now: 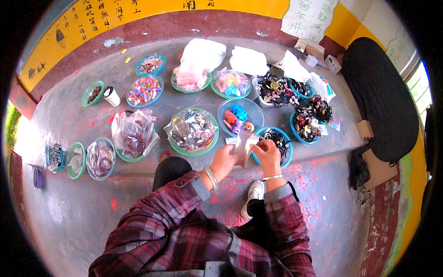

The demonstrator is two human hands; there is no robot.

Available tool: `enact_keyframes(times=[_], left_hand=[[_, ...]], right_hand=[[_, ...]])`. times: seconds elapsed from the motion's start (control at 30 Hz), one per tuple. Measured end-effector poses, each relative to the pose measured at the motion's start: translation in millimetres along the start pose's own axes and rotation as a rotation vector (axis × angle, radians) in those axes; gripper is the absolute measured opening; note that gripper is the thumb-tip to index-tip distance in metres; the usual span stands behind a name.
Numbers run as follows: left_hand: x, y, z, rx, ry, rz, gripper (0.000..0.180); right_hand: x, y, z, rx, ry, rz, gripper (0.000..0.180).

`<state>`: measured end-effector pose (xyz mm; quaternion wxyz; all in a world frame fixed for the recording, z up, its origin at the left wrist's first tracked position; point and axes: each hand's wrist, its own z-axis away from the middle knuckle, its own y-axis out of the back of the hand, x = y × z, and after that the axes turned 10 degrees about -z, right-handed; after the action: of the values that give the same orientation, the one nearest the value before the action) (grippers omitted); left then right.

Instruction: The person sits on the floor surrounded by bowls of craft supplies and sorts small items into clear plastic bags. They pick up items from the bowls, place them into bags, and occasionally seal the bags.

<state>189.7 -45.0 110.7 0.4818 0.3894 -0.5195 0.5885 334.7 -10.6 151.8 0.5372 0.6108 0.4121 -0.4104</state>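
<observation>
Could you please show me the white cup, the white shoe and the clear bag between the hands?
White cup (113, 98): head view, side of its body.
White shoe (254, 195): head view, its upper.
Clear bag (242, 151): head view, its middle.

Ahead of me, black characters (102, 13) run in upright columns along the yellow band (157, 10) of the wall, most of them toward my left, with one much larger character (189, 4) near the top middle. Further right, a white wavy-edged panel (310, 25) carries columns of green characters (302, 16). On the pale wall (376, 21) to my right, green writing (396, 53) shows faintly, too small to make out.
</observation>
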Motion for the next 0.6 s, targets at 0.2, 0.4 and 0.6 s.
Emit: enact_keyframes(times=[0.2,0.4,0.6], left_hand=[[11.9,-1.4,-7.4,-0.17,0.148,-0.034,0.015],[29.8,8.3,-10.7,-0.432,0.292,0.337,0.02],[40.9,4.3,-8.7,-0.483,0.235,0.373,0.026]], right_hand=[[18.6,-0.4,-6.2,-0.07,-0.083,-0.148,0.022],[-4.0,14.1,-7.0,-0.203,-0.501,-0.865,0.008],[-4.8,12.7,-6.8,-0.195,-0.458,-0.882,0.008]])
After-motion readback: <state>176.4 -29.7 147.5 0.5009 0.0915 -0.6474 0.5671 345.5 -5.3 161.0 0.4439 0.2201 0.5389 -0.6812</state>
